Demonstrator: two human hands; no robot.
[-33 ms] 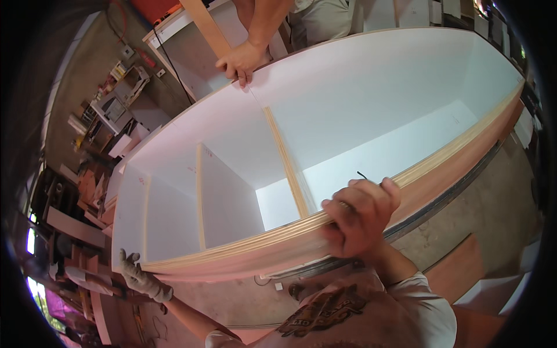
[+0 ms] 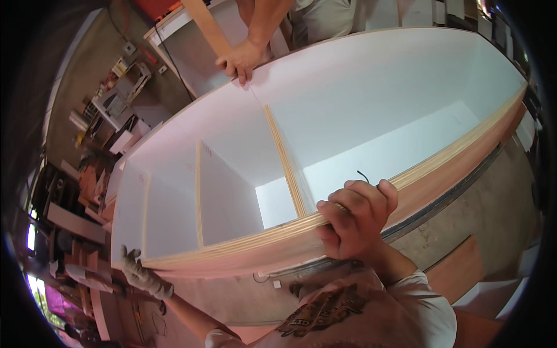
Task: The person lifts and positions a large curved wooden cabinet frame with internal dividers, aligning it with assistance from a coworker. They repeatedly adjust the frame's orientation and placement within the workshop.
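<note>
Only small shifts show since the earlier frame: our right grip (image 2: pixel 358 217) appears slightly farther left, its blur has cleared, and the cabinet (image 2: pixel 360 93) has tilted a touch with it. We have that long white-lined cabinet right in front of us, spanning most of the view with its open side up. Our bare right grip is closed around its near edge (image 2: pixel 452 149), fingers curled over the top and thumb against the reddish outer face. A thin dark curved piece (image 2: pixel 363 177) shows just above those fingers. Our gloved left grip (image 2: pixel 142 275) is at the near left corner, its fingers loosely bent and spread apart; we cannot tell how firmly it touches the corner.

Inside, three pale-edged dividers (image 2: pixel 284 162) split the cabinet into compartments, the widest at the right. Across from us, a co-worker's hand (image 2: pixel 241 58) rests on the far edge, near the middle divider's line, just beside a slanting wooden strip (image 2: pixel 208 26). Beneath the near side we see a dark rail (image 2: pixel 441 203), and on the concrete floor (image 2: pixel 452 214) to our right a brown panel (image 2: pixel 458 269) lies near white boards (image 2: pixel 487 298).
</note>
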